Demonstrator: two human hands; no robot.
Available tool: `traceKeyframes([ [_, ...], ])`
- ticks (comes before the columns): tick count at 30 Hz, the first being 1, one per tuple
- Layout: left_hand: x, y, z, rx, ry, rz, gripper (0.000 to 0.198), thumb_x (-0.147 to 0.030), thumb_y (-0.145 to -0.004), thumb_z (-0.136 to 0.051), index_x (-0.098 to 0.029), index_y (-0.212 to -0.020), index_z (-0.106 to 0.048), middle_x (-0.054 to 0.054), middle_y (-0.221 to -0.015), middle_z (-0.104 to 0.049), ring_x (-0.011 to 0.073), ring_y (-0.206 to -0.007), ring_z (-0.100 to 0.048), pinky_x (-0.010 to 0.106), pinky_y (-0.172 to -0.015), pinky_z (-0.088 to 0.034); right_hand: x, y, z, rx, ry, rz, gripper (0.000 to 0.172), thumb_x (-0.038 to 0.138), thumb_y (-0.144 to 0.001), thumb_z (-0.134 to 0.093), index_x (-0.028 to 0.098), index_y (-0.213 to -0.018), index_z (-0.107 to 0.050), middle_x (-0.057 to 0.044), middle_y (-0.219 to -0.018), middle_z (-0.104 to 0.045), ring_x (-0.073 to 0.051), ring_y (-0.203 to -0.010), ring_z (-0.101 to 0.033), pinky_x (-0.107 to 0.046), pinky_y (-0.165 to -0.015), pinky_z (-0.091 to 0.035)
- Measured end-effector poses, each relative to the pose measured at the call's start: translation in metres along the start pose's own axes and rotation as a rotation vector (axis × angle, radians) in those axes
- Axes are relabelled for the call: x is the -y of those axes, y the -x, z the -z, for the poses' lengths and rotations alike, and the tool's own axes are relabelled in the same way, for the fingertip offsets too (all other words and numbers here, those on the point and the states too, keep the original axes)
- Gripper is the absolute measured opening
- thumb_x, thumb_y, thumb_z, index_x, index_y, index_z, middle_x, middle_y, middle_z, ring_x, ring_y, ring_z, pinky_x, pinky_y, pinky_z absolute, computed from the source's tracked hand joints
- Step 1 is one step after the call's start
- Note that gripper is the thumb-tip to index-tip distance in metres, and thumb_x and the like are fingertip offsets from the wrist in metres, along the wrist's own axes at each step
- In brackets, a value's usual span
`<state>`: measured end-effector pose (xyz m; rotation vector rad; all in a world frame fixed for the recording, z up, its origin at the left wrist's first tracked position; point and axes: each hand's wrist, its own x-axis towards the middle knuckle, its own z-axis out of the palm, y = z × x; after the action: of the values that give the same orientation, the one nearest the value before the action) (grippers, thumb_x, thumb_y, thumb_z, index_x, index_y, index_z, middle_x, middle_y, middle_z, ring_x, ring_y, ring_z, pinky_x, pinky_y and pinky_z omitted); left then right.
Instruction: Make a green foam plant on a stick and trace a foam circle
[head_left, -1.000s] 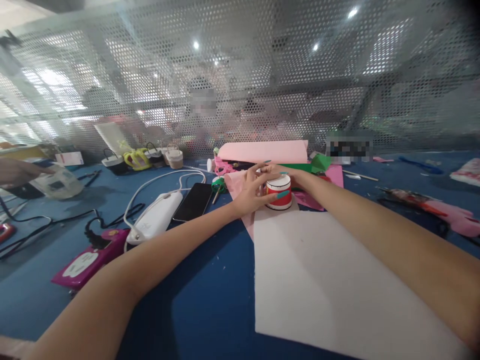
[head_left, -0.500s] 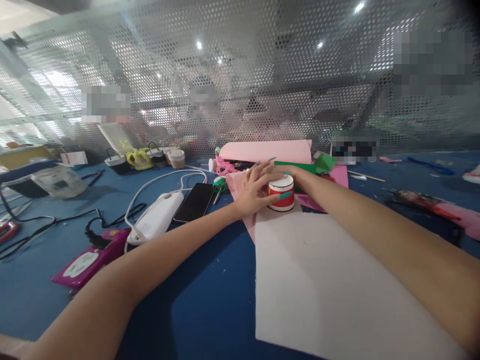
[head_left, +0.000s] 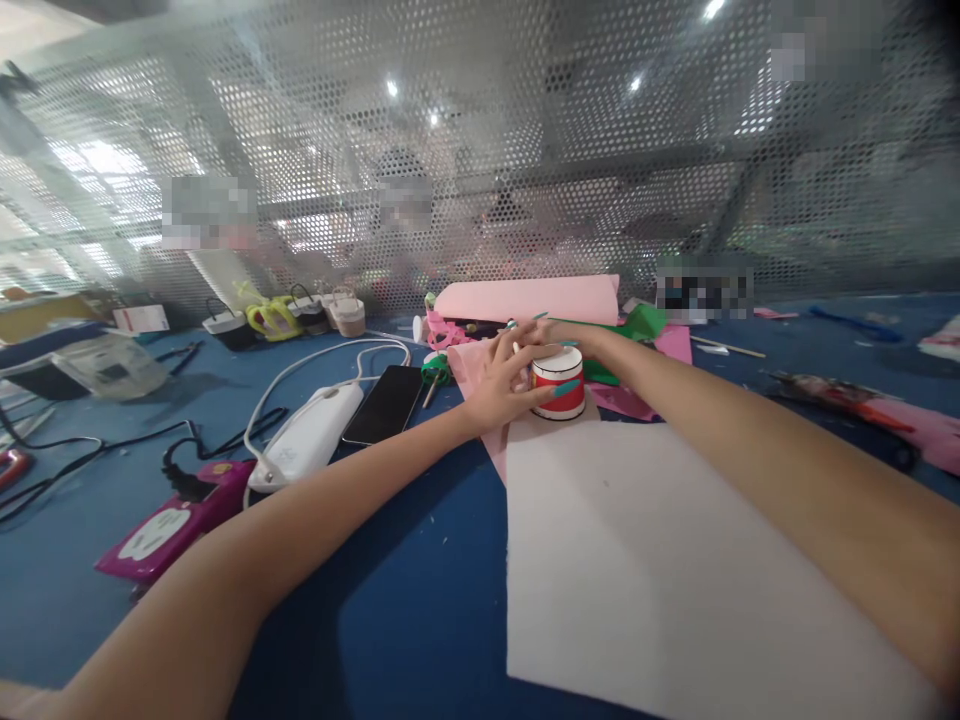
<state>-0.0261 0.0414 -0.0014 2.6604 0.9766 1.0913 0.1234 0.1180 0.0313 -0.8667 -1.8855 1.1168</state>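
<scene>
A small round container [head_left: 559, 399] with a red band and white top stands at the upper edge of a white sheet [head_left: 630, 560]. My left hand [head_left: 504, 388] is wrapped round its left side, with green-nailed fingers across its front and top. Behind the container my right hand [head_left: 551, 332] reaches in from the right; its fingers overlap those of my left hand and are mostly hidden. Pink paper [head_left: 469, 368] lies under my left hand.
A pink roll [head_left: 529, 300] lies behind the hands. To the left are a black phone [head_left: 386, 405], a white power bank [head_left: 311, 440], a magenta device [head_left: 176, 520] and cables. A glue gun [head_left: 855, 405] lies right. Perforated metal [head_left: 487, 130] stands behind.
The view has shifted slightly, so everything sits a little further left. Both hands stay at the container, with only a small shift of the right hand's fingers behind it.
</scene>
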Motion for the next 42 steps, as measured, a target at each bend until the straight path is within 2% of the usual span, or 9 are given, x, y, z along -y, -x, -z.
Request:
traceKeyframes([
  [2, -0.001, 0.000, 0.000, 0.000, 0.006, 0.000, 0.052, -0.052, -0.080, -0.059, -0.027, -0.126, -0.055, 0.010, -0.148, -0.033, 0.0289, -0.140, -0.024, 0.048, -0.114, -0.019, -0.006, 0.002, 0.006, 0.058, -0.044, -0.080, 0.019, 0.031, -0.087, -0.062, 0.015, -0.097, -0.063, -0.005, -0.085, -0.067, -0.015, -0.067, -0.062, -0.029, -0.060, -0.053],
  [4, -0.001, 0.000, 0.000, -0.001, 0.012, 0.004, 0.053, -0.053, -0.080, -0.058, -0.027, -0.126, -0.054, 0.010, -0.149, -0.031, 0.0288, -0.140, -0.023, 0.048, -0.114, -0.020, -0.011, 0.007, 0.011, 0.084, -0.090, -0.129, 0.016, 0.029, -0.082, -0.068, 0.015, -0.084, -0.063, -0.001, -0.066, -0.063, -0.013, -0.054, -0.057, -0.025, -0.050, -0.048],
  [8, -0.002, -0.001, -0.001, -0.007, 0.009, 0.010, 0.050, -0.051, -0.081, -0.058, -0.027, -0.125, -0.055, 0.009, -0.149, -0.031, 0.0283, -0.140, -0.023, 0.048, -0.114, -0.020, -0.015, 0.018, 0.022, 0.048, -0.167, -0.156, 0.020, 0.032, -0.080, -0.070, 0.016, -0.081, -0.058, 0.003, -0.055, -0.056, -0.009, -0.045, -0.050, -0.020, -0.042, -0.040],
  [11, -0.003, -0.001, -0.001, -0.002, 0.000, 0.004, 0.049, -0.048, -0.082, -0.058, -0.027, -0.126, -0.054, 0.009, -0.149, -0.032, 0.0278, -0.140, -0.024, 0.048, -0.114, -0.020, -0.016, 0.025, 0.029, 0.004, -0.196, -0.163, 0.022, 0.037, -0.082, -0.068, 0.018, -0.083, -0.056, 0.008, -0.048, -0.046, -0.006, -0.036, -0.037, -0.018, -0.034, -0.028],
  [15, -0.005, -0.002, 0.000, -0.005, 0.008, -0.016, 0.049, -0.047, -0.083, -0.057, -0.026, -0.127, -0.052, 0.010, -0.148, -0.033, 0.0267, -0.139, -0.025, 0.047, -0.113, -0.021, -0.015, 0.036, 0.034, -0.039, -0.220, -0.163, 0.026, 0.039, -0.083, -0.067, 0.019, -0.080, -0.050, 0.012, -0.044, -0.034, -0.003, -0.031, -0.023, -0.016, -0.032, -0.016],
  [19, -0.005, -0.002, 0.000, -0.001, 0.012, -0.014, 0.049, -0.047, -0.083, -0.057, -0.027, -0.127, -0.052, 0.009, -0.148, -0.034, 0.0268, -0.140, -0.025, 0.047, -0.113, -0.022, -0.013, 0.048, 0.036, -0.092, -0.237, -0.150, 0.031, 0.042, -0.086, -0.062, 0.021, -0.075, -0.042, 0.014, -0.041, -0.025, -0.003, -0.031, -0.018, -0.017, -0.033, -0.014],
  [24, -0.005, -0.002, 0.000, 0.001, 0.013, -0.007, 0.048, -0.047, -0.083, -0.057, -0.027, -0.127, -0.052, 0.009, -0.149, -0.034, 0.0266, -0.139, -0.026, 0.047, -0.113, -0.023, -0.009, 0.063, 0.036, -0.190, -0.235, -0.125, 0.034, 0.044, -0.086, -0.060, 0.023, -0.074, -0.035, 0.014, -0.039, -0.026, -0.004, -0.030, -0.020, -0.017, -0.033, -0.015],
  [32, -0.007, -0.003, 0.002, -0.008, 0.003, -0.044, 0.048, -0.047, -0.083, -0.057, -0.025, -0.125, -0.053, 0.010, -0.145, -0.040, 0.0263, -0.137, -0.030, 0.045, -0.112, -0.025, -0.006, 0.082, 0.032, -0.312, -0.211, -0.093, 0.046, 0.056, -0.078, -0.065, 0.025, -0.071, -0.032, 0.013, -0.039, -0.029, -0.006, -0.030, -0.022, -0.020, -0.032, -0.017],
  [42, -0.009, -0.002, 0.003, -0.009, 0.022, -0.028, 0.048, -0.047, -0.083, -0.056, -0.027, -0.126, -0.054, 0.009, -0.145, -0.040, 0.0273, -0.137, -0.030, 0.048, -0.111, -0.025, -0.007, 0.097, 0.028, -0.404, -0.171, -0.046, 0.046, 0.058, -0.078, -0.063, 0.025, -0.068, -0.033, 0.011, -0.040, -0.030, -0.007, -0.030, -0.025, -0.022, -0.030, -0.017],
])
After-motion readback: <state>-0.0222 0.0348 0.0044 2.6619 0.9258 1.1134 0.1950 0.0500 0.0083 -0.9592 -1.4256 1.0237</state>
